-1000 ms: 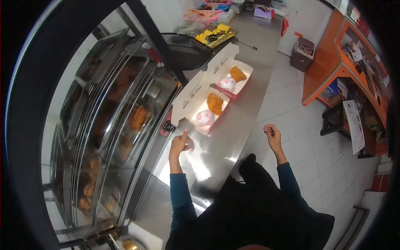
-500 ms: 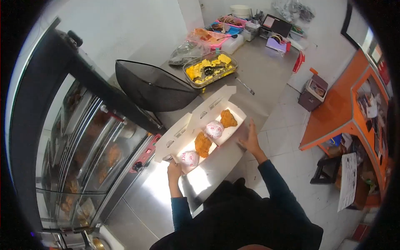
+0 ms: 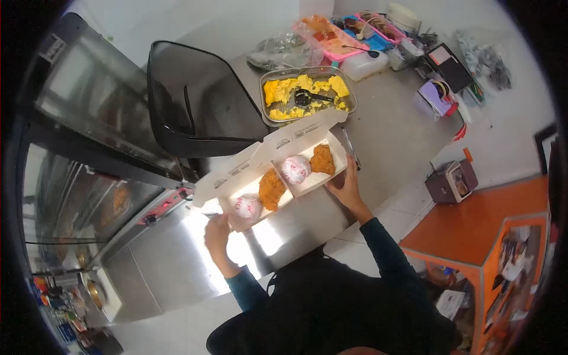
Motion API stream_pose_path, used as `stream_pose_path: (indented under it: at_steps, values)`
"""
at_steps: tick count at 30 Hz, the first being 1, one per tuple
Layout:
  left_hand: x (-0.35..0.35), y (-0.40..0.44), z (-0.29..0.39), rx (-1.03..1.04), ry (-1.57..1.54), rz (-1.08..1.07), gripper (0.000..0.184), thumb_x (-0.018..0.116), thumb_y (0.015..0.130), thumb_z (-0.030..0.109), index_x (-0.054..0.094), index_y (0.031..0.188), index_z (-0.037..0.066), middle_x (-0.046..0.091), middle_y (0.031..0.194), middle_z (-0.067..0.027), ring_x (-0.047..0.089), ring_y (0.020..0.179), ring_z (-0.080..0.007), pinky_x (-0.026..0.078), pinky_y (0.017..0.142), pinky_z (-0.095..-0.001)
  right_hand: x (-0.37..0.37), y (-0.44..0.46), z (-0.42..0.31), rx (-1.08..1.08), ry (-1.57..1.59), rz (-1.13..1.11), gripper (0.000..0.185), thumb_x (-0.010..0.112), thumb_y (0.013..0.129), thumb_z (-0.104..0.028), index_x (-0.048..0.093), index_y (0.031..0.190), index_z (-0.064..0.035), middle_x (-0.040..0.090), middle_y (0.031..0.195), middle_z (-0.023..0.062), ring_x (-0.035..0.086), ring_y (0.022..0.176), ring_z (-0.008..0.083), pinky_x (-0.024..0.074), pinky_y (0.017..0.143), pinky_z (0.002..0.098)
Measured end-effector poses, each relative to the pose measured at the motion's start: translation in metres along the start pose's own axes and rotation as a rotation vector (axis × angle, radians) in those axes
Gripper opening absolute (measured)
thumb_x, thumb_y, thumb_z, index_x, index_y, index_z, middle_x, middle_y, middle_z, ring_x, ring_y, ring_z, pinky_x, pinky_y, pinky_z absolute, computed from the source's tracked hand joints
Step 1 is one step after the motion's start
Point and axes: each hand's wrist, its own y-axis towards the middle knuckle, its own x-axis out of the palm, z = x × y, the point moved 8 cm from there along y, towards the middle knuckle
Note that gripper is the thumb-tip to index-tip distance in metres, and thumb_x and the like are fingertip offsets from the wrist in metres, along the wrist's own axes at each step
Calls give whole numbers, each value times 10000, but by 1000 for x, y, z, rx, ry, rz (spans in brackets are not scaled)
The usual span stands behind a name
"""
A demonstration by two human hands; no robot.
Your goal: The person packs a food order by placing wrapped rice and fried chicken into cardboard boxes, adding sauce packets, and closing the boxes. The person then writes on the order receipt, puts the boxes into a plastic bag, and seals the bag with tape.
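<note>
Two white cardboard food boxes stand side by side on the steel counter with their lids open: a left food box [image 3: 235, 221] and a right food box [image 3: 316, 186]. In the left one lie a paper-wrapped rice ball [image 3: 248, 208] and fried chicken [image 3: 271, 190]. The right one holds another wrapped rice ball [image 3: 296, 170] and a fried chicken piece [image 3: 322, 160]. My left hand [image 3: 218, 239] grips the left box's outer end with curled fingers. My right hand [image 3: 349, 192] holds the right box's outer corner, thumb in front and fingers along the side.
Behind the boxes sits a glass dish [image 3: 354, 109] of scrambled egg with a black spoon [image 3: 305, 97]. A black mesh food cover [image 3: 201, 100] is tipped up beside it. At left stands a glass display warmer [image 3: 89, 100]; metal tongs [image 3: 350, 145] lie at right.
My right hand has moved in from beside the right box onto its end. My left hand has shifted to the left box's outer side. The view has turned.
</note>
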Motion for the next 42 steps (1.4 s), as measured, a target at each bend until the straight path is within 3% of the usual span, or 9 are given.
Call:
stream_pose_path:
  at_steps: [1, 5, 11, 14, 21, 30, 33, 36, 42]
  values:
    - [-42, -29, 26, -95, -159, 18, 391, 550, 817, 311, 552, 1085, 27, 609, 923, -223, 587, 881, -357, 457, 769, -381, -5, 4, -7, -24, -37, -33, 953, 765, 617, -196, 179, 1346, -14, 193, 1362, 219, 221, 1261, 347, 302, 984, 437]
    - [-82, -65, 112, 301, -697, 54, 653, 668, 658, 2, 414, 1259, -21, 469, 1256, -171, 512, 1075, -212, 402, 912, -330, -33, 12, -41, -90, -131, -99, 887, 717, 681, -203, 166, 1347, -2, 205, 1379, 209, 231, 1266, 334, 218, 1028, 440]
    - [-59, -61, 281, 690, -920, -60, 776, 648, 644, -64, 313, 1338, 28, 404, 1315, -168, 403, 1185, -215, 325, 964, -299, -62, 48, -101, 66, 1141, -544, 642, 600, 787, -57, 255, 1326, -4, 372, 1287, 180, 442, 1138, 262, 374, 922, 364]
    - [-56, -68, 336, 763, -1011, -140, 795, 616, 651, -79, 266, 1357, 24, 389, 1319, -175, 336, 1235, -219, 281, 972, -282, -104, 80, -138, 30, 1442, -492, 608, 591, 777, 13, 296, 1308, -2, 404, 1254, 164, 463, 1116, 225, 415, 873, 302]
    - [-45, -83, 413, 749, -1170, 74, 896, 634, 568, -72, 220, 1361, -11, 327, 1351, -166, 336, 1238, -229, 252, 1015, -311, -171, 140, -121, -247, 953, -629, 472, 578, 732, 124, 463, 1186, 59, 439, 1163, 115, 493, 1071, 206, 477, 821, 266]
    - [-4, -87, 501, 625, -1116, 212, 908, 645, 554, -28, 227, 1360, -6, 333, 1347, -162, 352, 1224, -236, 279, 1007, -313, -223, 199, -61, -256, 1115, -796, 523, 569, 739, 126, 414, 1235, 62, 409, 1206, 130, 483, 1082, 198, 472, 831, 267]
    - [7, -87, 517, 612, -1127, 143, 844, 613, 640, -56, 181, 1364, -27, 208, 1424, -148, 211, 1304, -227, 191, 1038, -311, -226, 207, -47, -245, 1154, -846, 545, 574, 749, 107, 390, 1259, 48, 398, 1223, 126, 481, 1084, 193, 473, 829, 266]
    - [11, -83, 527, 591, -1069, 246, 846, 619, 640, -34, 185, 1367, -16, 212, 1422, -151, 246, 1288, -223, 228, 1027, -314, -227, 210, -25, -126, 1129, -920, 493, 597, 753, 73, 460, 1223, 12, 412, 1220, 134, 510, 1038, 188, 478, 812, 255]
    - [34, -59, 501, 387, -1095, 441, 861, 637, 618, -1, 214, 1368, 11, 288, 1378, -157, 374, 1198, -232, 346, 957, -318, -211, 218, 33, -416, 734, -1087, 184, 636, 775, -25, 635, 959, -11, 600, 966, 112, 576, 827, 122, 486, 678, 259]
